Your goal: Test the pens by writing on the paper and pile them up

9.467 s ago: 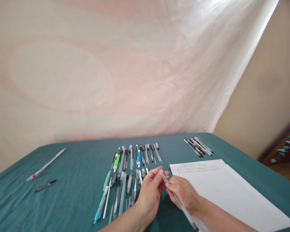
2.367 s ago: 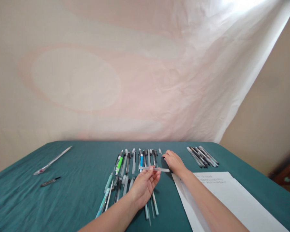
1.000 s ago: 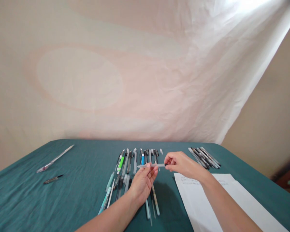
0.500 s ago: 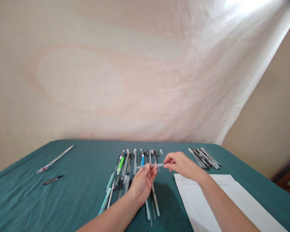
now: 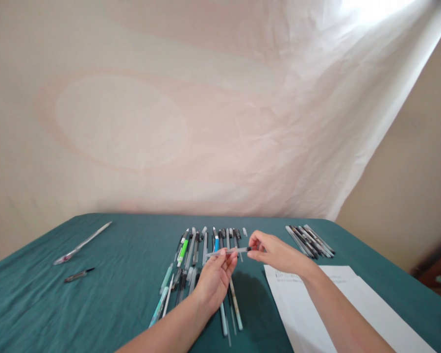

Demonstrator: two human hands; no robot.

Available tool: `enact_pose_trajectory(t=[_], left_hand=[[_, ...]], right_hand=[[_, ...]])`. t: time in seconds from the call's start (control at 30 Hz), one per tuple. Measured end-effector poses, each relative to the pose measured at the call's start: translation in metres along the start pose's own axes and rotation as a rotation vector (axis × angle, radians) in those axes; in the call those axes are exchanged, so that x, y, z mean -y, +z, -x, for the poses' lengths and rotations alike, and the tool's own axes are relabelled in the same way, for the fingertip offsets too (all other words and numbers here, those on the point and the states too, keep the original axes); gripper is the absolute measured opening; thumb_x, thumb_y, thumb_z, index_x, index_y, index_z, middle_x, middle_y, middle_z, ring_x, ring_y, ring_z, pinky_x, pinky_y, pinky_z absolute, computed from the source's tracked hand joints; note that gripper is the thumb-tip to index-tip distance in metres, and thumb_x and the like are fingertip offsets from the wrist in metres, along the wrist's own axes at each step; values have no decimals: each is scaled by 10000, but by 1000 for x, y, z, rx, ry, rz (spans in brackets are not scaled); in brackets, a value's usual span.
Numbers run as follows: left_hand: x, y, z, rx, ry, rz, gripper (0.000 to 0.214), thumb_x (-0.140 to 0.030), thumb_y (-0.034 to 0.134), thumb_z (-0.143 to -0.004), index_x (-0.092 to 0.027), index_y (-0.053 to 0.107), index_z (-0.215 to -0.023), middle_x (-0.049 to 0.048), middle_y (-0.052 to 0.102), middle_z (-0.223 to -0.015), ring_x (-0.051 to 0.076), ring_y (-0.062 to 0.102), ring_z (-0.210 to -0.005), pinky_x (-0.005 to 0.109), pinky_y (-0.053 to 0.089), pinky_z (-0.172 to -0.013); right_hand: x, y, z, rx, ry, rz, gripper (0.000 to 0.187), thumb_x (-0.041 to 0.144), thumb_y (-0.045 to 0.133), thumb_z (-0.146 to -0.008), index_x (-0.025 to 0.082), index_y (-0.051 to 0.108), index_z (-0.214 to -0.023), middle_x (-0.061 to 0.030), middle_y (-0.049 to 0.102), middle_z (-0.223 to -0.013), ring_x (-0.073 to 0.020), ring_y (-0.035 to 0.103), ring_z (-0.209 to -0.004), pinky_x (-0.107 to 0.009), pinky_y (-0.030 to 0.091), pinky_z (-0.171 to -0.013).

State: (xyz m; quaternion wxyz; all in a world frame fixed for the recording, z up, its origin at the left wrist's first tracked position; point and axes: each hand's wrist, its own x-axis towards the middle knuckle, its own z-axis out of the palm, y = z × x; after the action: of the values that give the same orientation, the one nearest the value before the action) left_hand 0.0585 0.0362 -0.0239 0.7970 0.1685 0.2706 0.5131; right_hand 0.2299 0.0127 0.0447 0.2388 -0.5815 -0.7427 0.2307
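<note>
My left hand [image 5: 216,279] pinches a slim clear pen [image 5: 231,252] between thumb and fingers, held level above the pens on the table. The pen's black end points right, toward my right hand [image 5: 270,251]. The curled thumb and forefinger of that hand stand a little apart right beside the black end; whether they touch it is hard to make out. Below and behind my left hand lie several pens, among them a green-and-white pen [image 5: 183,251], a blue-and-white pen [image 5: 216,243] and a light-blue patterned pen [image 5: 159,306]. My left hand hides part of the pile.
White paper sheets [image 5: 338,299] with writing lie under my right forearm. Several dark and clear pens [image 5: 310,241] form a group at the back right. On the left of the green cloth [image 5: 125,274] are a long pale wrapped item [image 5: 83,242] and a short dark pen piece [image 5: 79,275].
The fingers of my right hand have loosened around the pen's black end, which now shows more fully. My left hand still holds the pen in nearly the same place.
</note>
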Motion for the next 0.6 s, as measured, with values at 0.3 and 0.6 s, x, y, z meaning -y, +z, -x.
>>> enact_pose_trajectory(t=[0.3,0.6], left_hand=[[-1,-2,-1,-5,5,-9,91,-67,453,-838,-80,543,-828,139,644,-856,132,641,-740,222,538,-695],[-2,0,-1,-2,29,-17,95,-59,450,-837,-77,541,-817,144,641,-864,129,638,-738,224,538,-694]], right_hand=[[-6,11,-6,7,-28,22,297,358,346,-871,166,513,-718,-7,597,-636,-107,559,-531,-207,382,-515],[-7,10,-5,15,-22,-79,219,391,460,-818,178,493,-859,-4,605,-718,-116,585,-585,-212,411,-539]])
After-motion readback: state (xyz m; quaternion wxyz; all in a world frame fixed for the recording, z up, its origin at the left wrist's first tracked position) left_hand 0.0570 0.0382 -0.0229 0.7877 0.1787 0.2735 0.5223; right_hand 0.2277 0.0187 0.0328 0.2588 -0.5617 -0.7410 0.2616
